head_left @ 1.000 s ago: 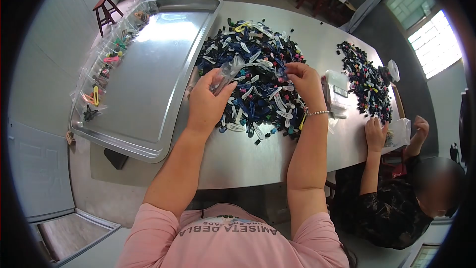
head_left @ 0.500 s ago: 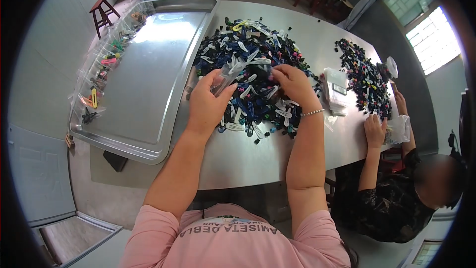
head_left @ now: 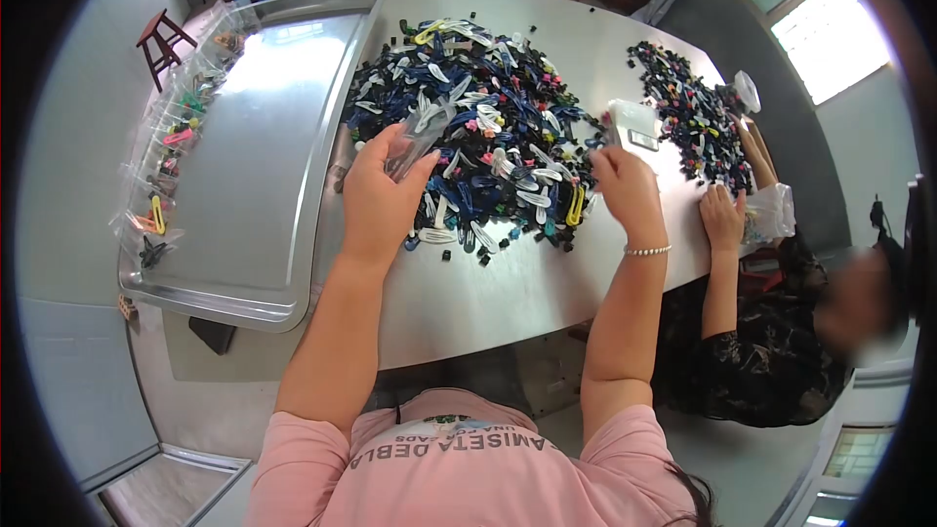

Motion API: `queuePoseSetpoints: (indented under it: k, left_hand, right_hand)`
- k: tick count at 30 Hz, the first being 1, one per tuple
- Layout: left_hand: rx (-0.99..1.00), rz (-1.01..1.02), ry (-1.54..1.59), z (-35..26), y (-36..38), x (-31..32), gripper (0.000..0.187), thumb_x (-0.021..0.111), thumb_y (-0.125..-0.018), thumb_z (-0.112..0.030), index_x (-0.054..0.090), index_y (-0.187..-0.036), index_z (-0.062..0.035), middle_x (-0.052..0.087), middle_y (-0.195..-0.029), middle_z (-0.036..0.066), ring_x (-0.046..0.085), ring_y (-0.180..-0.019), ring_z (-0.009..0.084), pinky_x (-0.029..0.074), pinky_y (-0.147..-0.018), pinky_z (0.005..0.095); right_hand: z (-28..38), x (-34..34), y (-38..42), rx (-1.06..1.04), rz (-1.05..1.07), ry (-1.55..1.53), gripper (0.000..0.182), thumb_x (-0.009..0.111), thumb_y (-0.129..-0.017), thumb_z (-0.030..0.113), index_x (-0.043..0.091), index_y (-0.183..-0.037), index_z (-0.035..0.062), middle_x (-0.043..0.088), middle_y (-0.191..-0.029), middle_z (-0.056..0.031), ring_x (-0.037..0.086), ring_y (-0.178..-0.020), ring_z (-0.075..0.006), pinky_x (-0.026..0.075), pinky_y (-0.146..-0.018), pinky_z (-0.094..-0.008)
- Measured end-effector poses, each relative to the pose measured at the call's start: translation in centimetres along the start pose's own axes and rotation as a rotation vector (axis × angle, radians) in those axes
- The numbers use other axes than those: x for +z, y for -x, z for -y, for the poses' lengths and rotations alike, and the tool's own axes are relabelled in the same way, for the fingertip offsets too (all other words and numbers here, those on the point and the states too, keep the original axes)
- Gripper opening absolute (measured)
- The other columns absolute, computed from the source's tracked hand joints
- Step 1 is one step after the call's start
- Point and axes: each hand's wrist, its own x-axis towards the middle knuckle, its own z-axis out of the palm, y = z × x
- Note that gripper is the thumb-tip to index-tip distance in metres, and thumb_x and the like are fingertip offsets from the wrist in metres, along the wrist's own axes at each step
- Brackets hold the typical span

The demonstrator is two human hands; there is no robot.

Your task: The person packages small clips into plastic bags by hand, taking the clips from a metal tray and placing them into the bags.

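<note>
Your left grip [head_left: 376,197] is part-closed, thumb and fingers around a clear bag [head_left: 426,135], over the left edge of the big clip pile [head_left: 488,117]. Bag is thin, shiny, creased plastic, tilted, upper end over the pile; can't tell what's inside.

Your right grip [head_left: 630,190] has its fingers bunched nearly together at the pile's right edge; can't tell if it has hold of anything.

Pile is a loose rounded heap: slim teardrop snap clips in glossy white, navy and yellow, plus small black, pink and teal pieces. It sits on the smooth, brushed-metal surface [head_left: 478,307].

Left of the pile: shiny rimmed metal tray [head_left: 264,176], bagged clips [head_left: 174,141] along its far-left side. Right of it: stacked clear packets [head_left: 632,121], then a smaller pile [head_left: 695,122] beside another person [head_left: 756,361].
</note>
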Motion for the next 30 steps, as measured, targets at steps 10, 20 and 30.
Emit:
queuePoseSetpoints:
  k: [10,20,30]
  left_hand:
    - [0.161,0.0,-0.062,1.1,0.4,0.4,0.048,0.079,-0.078,-0.015,0.061,-0.12,-0.0009,0.066,-0.101,0.011,0.063,-0.094,0.0244,0.051,-0.081,0.0354]
    - [0.276,-0.053,-0.27,0.8,-0.1,-0.3,0.05,0.08,-0.075,-0.016,0.061,-0.119,-0.0022,0.065,-0.11,0.015,0.058,-0.106,0.0352,0.047,-0.092,0.0429]
    - [0.253,0.006,-0.28,0.5,0.0,0.0,0.049,0.079,-0.075,-0.014,0.061,-0.118,-0.0008,0.064,-0.109,0.016,0.059,-0.104,0.0354,0.047,-0.091,0.0428]
  right_hand:
    - [0.8,5.1,3.9,-0.1,0.003,-0.174,0.033,0.072,-0.083,0.011,0.066,-0.113,-0.0002,0.071,-0.087,-0.0116,0.067,-0.071,-0.0181,0.053,-0.066,-0.0315]
    - [7.3,5.8,-3.7,-0.243,0.071,-0.354,0.019,0.07,-0.087,0.007,0.063,-0.103,0.0014,0.067,-0.084,-0.0009,0.063,-0.074,-0.0083,0.051,-0.067,-0.024]
    - [6.6,7.3,-3.3,0.002,0.235,-0.881,0.023,0.055,-0.1,0.011,0.058,-0.122,0.0036,0.068,-0.102,-0.0035,0.066,-0.089,-0.0099,0.055,-0.074,-0.0218]
